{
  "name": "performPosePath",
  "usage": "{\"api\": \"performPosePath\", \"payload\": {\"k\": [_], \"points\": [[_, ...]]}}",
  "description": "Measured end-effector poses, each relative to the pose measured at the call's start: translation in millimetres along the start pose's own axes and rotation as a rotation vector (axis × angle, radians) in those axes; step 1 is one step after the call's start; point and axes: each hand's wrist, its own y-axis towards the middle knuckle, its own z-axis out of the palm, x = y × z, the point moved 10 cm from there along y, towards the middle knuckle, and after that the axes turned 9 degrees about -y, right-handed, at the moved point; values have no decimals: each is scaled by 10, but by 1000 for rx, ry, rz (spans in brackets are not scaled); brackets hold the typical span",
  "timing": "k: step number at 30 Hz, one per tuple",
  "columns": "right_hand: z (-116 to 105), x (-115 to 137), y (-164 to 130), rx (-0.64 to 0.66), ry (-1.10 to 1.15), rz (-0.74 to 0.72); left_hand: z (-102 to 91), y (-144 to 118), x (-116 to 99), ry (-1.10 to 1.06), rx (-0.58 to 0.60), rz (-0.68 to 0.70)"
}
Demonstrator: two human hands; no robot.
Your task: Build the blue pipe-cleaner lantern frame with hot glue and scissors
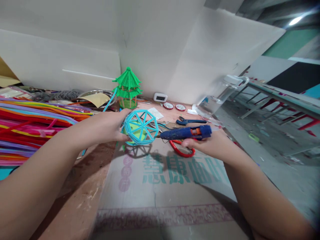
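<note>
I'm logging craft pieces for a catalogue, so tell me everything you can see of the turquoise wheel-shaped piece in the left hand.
The turquoise wheel is a round frame of fuzzy pipe cleaner, with thin spokes meeting at a hub and something pale green behind them. It is held upright above the printed cardboard, its face toward the camera. The left hand pinches its left rim. The tip of the blue glue gun, held in the right hand, points at its right edge; contact is unclear.

Both forearms were bare up to the lower edge of the view, with no sleeve, watch or glove on them. The left hand (106,128) and right hand (212,146) wore no rings that could be seen.
</note>
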Motion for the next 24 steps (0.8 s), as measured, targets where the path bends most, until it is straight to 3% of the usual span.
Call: {"api": "performPosePath", "payload": {"k": [10,24], "points": [[246,394,13,143,286,-107,30,20,-15,-119,8,19],[353,350,16,128,350,-50,47,34,-33,-150,2,39]]}}
